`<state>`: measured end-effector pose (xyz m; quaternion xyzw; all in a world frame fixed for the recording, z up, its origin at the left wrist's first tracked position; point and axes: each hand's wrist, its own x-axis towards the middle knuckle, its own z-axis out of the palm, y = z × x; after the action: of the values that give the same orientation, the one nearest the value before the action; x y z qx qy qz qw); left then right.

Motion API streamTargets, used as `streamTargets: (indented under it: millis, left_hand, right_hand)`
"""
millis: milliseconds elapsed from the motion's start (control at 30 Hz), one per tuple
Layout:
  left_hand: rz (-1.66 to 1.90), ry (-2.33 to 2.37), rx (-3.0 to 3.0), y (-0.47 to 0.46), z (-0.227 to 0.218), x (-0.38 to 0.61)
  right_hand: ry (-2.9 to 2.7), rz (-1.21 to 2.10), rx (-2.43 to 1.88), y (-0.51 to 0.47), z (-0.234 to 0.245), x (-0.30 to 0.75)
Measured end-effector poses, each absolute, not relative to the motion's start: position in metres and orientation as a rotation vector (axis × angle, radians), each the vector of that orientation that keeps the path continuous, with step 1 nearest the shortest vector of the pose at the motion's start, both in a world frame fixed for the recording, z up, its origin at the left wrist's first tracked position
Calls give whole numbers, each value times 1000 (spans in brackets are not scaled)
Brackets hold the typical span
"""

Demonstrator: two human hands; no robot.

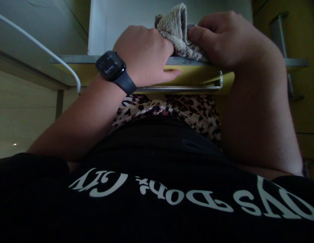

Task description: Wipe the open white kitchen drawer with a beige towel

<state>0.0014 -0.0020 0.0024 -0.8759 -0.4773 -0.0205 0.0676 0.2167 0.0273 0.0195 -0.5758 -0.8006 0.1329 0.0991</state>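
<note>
My left hand (144,54), with a dark smartwatch (112,67) on its wrist, is closed over the top front edge of a pulled-out yellow drawer (197,79), thumb against the drawer face. My right hand (222,38) is closed on a crumpled beige cloth (178,30), pressing it onto the drawer's grey top rim (70,59). A metal bar handle (182,89) runs along the drawer front just below both hands. The cloth sticks up between the two hands.
The drawer's pale inside (136,17) shows behind the hands. A white cable (45,50) curves down at the left. More yellow drawer fronts with metal handles (278,30) stand at the right. My black printed shirt (157,189) and leopard-print garment (172,111) fill the lower view.
</note>
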Motion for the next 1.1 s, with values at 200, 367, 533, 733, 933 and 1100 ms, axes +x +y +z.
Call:
streamTargets:
  millis: [200, 367, 533, 733, 933, 1100]
  left_hand:
    - [-58, -1454, -2640, -2, 3, 2]
    - [-72, -1443, -2654, -2, 4, 2]
    - [-62, -1460, -2650, -3, 4, 2]
    - [-62, -1465, -2639, -2, 3, 1]
    - [-48, -1470, -2629, -2, 3, 1]
    - [-49, -1469, -2616, -3, 3, 1]
  right_hand:
    - [-2360, 389, -1725, 27, 19, 217]
    - [-2363, 399, -1720, 29, 19, 217]
    - [-2359, 403, -1713, 28, 20, 216]
    - [-2356, 406, -1721, 28, 19, 217]
    - [-2337, 409, -1757, 29, 19, 217]
    - [-2352, 421, -1738, 28, 22, 216]
